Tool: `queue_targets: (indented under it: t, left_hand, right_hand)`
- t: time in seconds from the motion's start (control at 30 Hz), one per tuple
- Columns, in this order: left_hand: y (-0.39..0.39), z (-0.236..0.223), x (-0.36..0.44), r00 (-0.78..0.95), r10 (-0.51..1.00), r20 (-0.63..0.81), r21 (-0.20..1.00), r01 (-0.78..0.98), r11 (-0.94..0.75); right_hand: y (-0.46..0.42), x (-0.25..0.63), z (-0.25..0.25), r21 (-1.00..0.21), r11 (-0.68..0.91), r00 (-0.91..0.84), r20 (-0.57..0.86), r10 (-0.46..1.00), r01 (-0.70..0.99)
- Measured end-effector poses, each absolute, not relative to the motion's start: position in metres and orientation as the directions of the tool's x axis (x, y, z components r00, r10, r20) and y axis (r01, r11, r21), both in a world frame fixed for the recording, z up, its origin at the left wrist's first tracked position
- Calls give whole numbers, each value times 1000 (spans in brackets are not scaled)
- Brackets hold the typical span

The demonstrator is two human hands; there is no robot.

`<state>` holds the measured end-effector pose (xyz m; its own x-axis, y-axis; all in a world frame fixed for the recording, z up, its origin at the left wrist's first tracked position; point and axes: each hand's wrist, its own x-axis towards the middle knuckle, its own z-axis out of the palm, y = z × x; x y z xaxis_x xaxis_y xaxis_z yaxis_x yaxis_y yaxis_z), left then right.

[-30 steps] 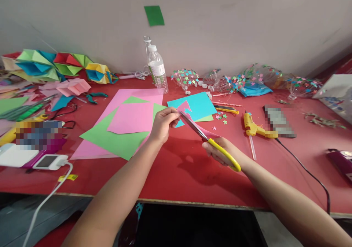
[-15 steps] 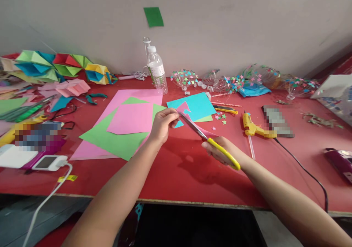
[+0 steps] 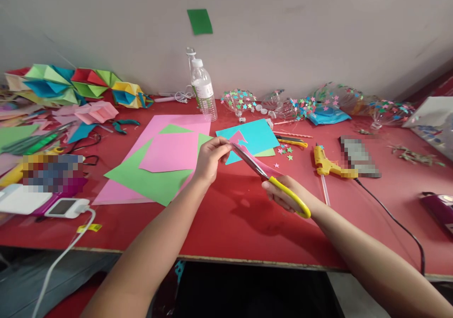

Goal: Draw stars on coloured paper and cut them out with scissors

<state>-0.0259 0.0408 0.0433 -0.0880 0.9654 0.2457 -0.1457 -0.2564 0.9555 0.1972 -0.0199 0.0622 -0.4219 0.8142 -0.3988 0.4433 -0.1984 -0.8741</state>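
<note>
Above the middle of the red table, my right hand is wrapped round the yellow handles of a pair of scissors. Their blades point up and left, with the tips close to my left fingers. My left hand pinches a piece of pink paper that has cut-out gaps along it. Part of this paper runs along behind the blades. Just beyond lies a blue sheet of paper. Small paper stars are scattered right of the blades, near a yellow box cutter.
Pink and green sheets lie left of my hands. Plastic bottles stand by the wall. A yellow glue gun with a cord lies at right. Star-covered clear plastic pieces line the back; folded paper shapes fill the far left.
The view has shifted slightly. The scissors and both hands keep nearly the same position, with the pink paper still between them.
</note>
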Motion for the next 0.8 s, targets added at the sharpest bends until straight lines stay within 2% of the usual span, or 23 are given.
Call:
queue_targets:
  t: [0.27, 0.53, 0.8]
  left_hand:
    - [41, 42, -21, -187, 909, 372, 912, -108, -396]
    - [41, 31, -16, -162, 926, 340, 913, -180, -366]
    - [34, 40, -10, -118, 947, 298, 912, -258, -319]
  right_hand:
    - [-19, 201, 52, -919, -167, -519, -343, 783, 356]
    - [-17, 202, 47, -940, -154, -562, -308, 767, 305]
    - [-18, 203, 47, -930, -147, -546, -320, 775, 336]
